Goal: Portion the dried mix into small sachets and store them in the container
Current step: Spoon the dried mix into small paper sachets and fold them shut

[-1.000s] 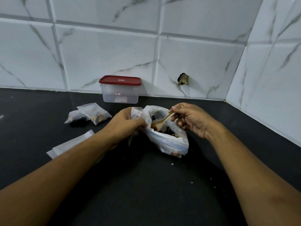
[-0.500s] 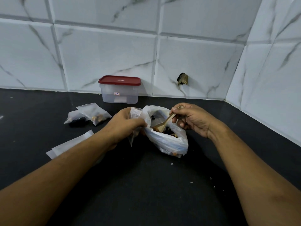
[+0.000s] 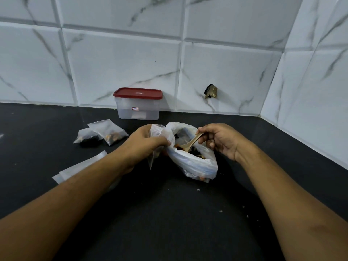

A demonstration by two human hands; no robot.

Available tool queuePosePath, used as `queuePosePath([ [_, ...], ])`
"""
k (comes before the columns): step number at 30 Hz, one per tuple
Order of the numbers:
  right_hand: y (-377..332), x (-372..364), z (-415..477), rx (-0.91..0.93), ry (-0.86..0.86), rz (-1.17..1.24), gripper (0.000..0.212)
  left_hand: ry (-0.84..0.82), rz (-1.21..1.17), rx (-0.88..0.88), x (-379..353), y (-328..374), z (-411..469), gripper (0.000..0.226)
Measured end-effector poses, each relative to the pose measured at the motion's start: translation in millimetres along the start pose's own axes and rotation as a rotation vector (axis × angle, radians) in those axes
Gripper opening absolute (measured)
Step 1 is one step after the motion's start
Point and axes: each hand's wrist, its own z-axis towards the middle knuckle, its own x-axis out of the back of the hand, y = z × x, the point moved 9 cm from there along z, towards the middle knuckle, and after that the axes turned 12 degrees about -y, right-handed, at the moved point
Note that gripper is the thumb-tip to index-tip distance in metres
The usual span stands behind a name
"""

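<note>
Left hand (image 3: 145,146): fingers curled round small sachet (image 3: 156,129) and rim of plastic bag (image 3: 195,165) of dried mix (image 3: 196,154), mid-tabletop (image 3: 169,213). Right hand (image 3: 220,141): fingers pinching wooden spoon (image 3: 192,143), bowl inside bag. Red-lidded container (image 3: 138,108) closed, at wall behind.
</note>
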Motion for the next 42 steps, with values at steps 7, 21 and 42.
queuePosePath([
  [7, 1, 3, -1, -0.002, 0.055, 0.02, 0.021, 0.012, -0.023, -0.017, 0, 0, 0, 0.047],
  [21, 4, 11, -2, -0.001, 0.134, 0.227, 0.024, 0.002, 0.035, -0.036, -7, 14, -10, 0.038],
  [42, -52, -21, -27, 0.276, 0.136, 0.206, 0.017, 0.063, 0.283, -0.04, -6, 22, -16, 0.07],
])
